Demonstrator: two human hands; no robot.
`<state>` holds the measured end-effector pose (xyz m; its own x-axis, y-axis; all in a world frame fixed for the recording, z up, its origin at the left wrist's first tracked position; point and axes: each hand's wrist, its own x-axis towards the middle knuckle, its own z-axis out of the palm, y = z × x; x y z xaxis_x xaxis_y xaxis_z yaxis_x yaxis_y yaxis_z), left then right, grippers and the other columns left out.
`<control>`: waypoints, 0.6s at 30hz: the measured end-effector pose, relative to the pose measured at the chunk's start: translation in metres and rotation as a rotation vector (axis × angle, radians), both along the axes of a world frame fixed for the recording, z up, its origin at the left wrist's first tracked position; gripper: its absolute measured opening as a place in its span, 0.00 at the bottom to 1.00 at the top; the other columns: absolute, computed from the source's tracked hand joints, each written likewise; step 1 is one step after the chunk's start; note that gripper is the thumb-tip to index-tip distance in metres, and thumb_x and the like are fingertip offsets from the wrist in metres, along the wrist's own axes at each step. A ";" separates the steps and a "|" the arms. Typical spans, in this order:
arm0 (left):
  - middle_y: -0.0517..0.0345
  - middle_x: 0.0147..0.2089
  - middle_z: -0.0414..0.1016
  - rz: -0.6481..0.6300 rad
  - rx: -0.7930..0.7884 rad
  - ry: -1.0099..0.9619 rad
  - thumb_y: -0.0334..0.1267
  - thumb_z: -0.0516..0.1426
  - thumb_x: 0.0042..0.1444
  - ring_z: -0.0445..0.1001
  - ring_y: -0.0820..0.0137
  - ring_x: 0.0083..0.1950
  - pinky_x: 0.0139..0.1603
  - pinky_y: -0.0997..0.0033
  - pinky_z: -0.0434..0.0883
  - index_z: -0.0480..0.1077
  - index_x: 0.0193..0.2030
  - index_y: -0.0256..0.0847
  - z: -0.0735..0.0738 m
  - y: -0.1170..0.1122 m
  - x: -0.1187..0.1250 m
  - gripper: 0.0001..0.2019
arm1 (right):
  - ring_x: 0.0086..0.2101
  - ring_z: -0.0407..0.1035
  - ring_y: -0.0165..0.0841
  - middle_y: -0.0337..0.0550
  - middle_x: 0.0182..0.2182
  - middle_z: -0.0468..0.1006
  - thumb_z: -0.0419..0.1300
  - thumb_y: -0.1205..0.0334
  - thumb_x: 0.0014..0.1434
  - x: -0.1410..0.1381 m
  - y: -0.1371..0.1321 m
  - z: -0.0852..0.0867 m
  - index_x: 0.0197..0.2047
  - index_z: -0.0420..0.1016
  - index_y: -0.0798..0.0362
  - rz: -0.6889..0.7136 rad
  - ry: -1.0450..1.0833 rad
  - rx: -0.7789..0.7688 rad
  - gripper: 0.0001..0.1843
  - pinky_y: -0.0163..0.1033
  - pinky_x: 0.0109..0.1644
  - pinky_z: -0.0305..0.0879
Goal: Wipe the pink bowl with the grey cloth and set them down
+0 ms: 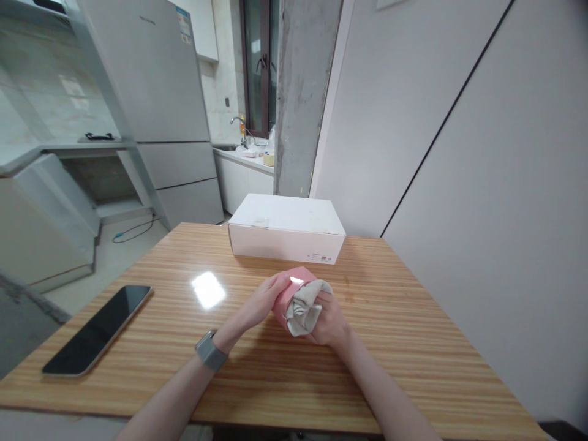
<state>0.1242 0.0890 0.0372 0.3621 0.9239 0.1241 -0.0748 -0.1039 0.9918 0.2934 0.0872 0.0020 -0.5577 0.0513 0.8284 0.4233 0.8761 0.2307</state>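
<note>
Cloth (301,310) in curled right hand (329,321), against pink box (282,301) in grasp of left hand (263,301)

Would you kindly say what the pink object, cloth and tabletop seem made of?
Pink object: perhaps glossy plastic or coated card; it shows a bright highlight. Cloth: soft, matte fabric, judging by its folds. Tabletop: glossy wood or laminate; striped grain, reflected light.

The left hand (264,301) holds a pink box (301,275), and the right hand (332,324) presses a pale cloth (304,312) to its near end, above a wooden counter (395,349). A grey watch (211,351) circles the left wrist (225,339). A black phone (98,331) lies on the left; a white carton (287,228) sits beyond the hands. Farther back stand a fridge (158,79) and a tap (241,125).
</note>
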 end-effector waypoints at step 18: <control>0.49 0.41 0.78 -0.002 -0.184 -0.232 0.56 0.49 0.56 0.72 0.60 0.47 0.54 0.60 0.64 0.73 0.39 0.34 -0.025 0.011 0.006 0.25 | 0.35 0.70 0.36 0.44 0.25 0.73 0.49 0.64 0.58 0.001 -0.001 0.001 0.30 0.69 0.53 0.014 -0.023 0.039 0.10 0.46 0.47 0.68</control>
